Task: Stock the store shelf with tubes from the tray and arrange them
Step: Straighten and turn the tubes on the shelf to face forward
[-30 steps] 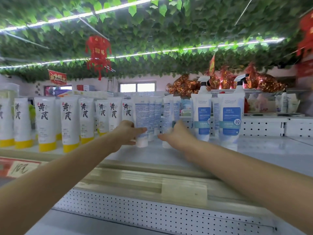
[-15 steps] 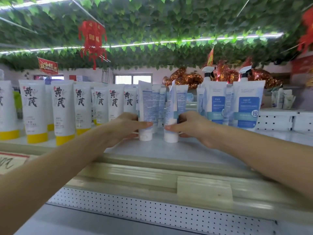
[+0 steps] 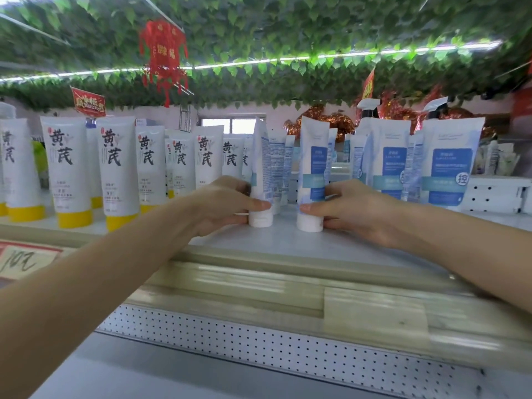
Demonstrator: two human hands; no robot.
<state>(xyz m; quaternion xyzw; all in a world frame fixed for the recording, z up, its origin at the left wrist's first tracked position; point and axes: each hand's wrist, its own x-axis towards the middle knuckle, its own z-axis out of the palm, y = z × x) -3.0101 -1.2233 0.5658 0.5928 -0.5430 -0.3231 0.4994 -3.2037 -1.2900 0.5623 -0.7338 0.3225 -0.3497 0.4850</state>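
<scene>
"Two tubes were held in the head view, is it correct?"

"Yes. The left hand (image 3: pixel 227 204) gripped the left tube (image 3: pixel 260 168) low, just above its white cap. The thumb lay across the front and the other fingers went behind it. The right hand (image 3: pixel 354 210) gripped the right tube (image 3: pixel 313 168) in the same manner, with the thumb across its lower part."

"Where were these tubes?"

"In the centre of the frame, both upright with the cap down on the white shelf (image 3: pixel 288 240), near its front edge. A small gap was between them; they did not touch. The left tube was turned sideways, so its narrow edge and the small print showed. The right tube showed its blue label to the front."

"And around them?"

"To the left of the centre stood rows of white tubes with yellow caps (image 3: pixel 67 168) and big black characters. To the right stood more tubes with blue labels (image 3: pixel 447 165), and behind them two spray bottles (image 3: pixel 368 106). Some similar tubes stood just behind the two held ones."

"What was higher up?"

"Green leaves (image 3: pixel 288 30) covered the whole top of the frame, and a red ornament (image 3: pixel 162 53) hung in the upper left. In the lower left was a price card (image 3: pixel 20 260) with handwriting, cut off by the edge. Across the bottom ran a white perforated panel (image 3: pixel 259 347), under the shelf's front rail."
</scene>
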